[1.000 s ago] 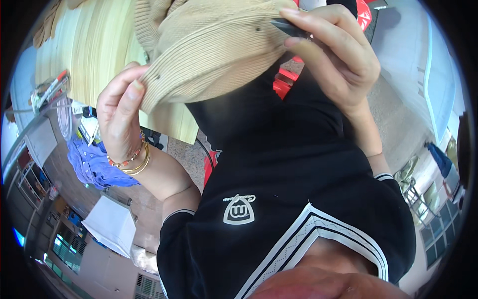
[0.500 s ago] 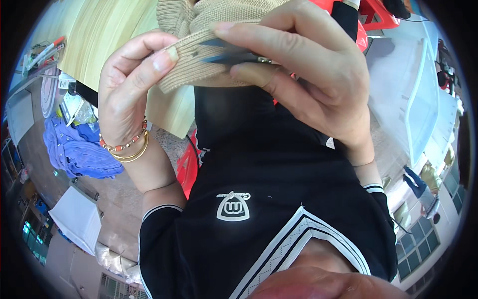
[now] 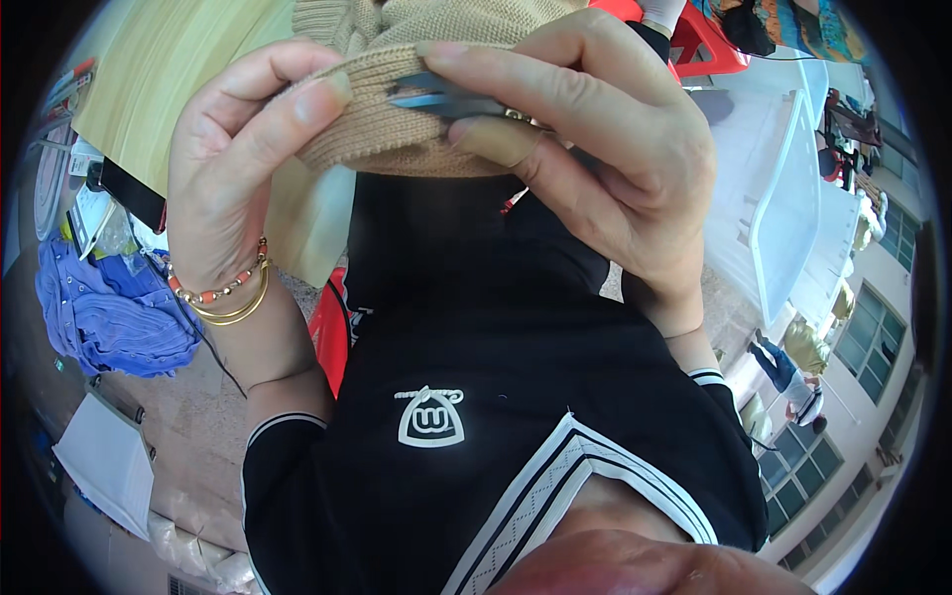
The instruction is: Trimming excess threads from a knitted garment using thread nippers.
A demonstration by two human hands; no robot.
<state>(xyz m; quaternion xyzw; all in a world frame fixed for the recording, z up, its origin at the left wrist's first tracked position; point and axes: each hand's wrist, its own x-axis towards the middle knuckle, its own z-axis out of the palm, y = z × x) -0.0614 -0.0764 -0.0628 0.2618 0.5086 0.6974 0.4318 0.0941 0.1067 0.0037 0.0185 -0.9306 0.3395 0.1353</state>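
Observation:
A beige ribbed knit piece (image 3: 367, 129), perhaps a garment's band, is stretched between my hands at the top middle. My left hand (image 3: 233, 144) pinches its left end between thumb and fingers. In my right hand (image 3: 620, 149) are small thread snips (image 3: 451, 102), their dark blades slightly apart and pointing left over the ribbing. Whether the blades touch the yarn I cannot tell. The right index fingertip rests at the knit's upper edge, and a tan wrap covers the right thumb. More of the beige knit (image 3: 436, 22) lies behind, running past the top edge.
A pale wood-grain tabletop (image 3: 169, 79) lies at the upper left. Beside it are a bundle of purple cloth (image 3: 109, 307) and a dark phone-like object (image 3: 134, 193). A red stool (image 3: 709, 45) and a translucent plastic bin (image 3: 778, 213) stand at the right; a person (image 3: 793, 387) is farther off.
The snips' blade tips have come closer together over the ribbing. Both hands and the knit sit slightly farther left in the picture, as the whole view has shifted.

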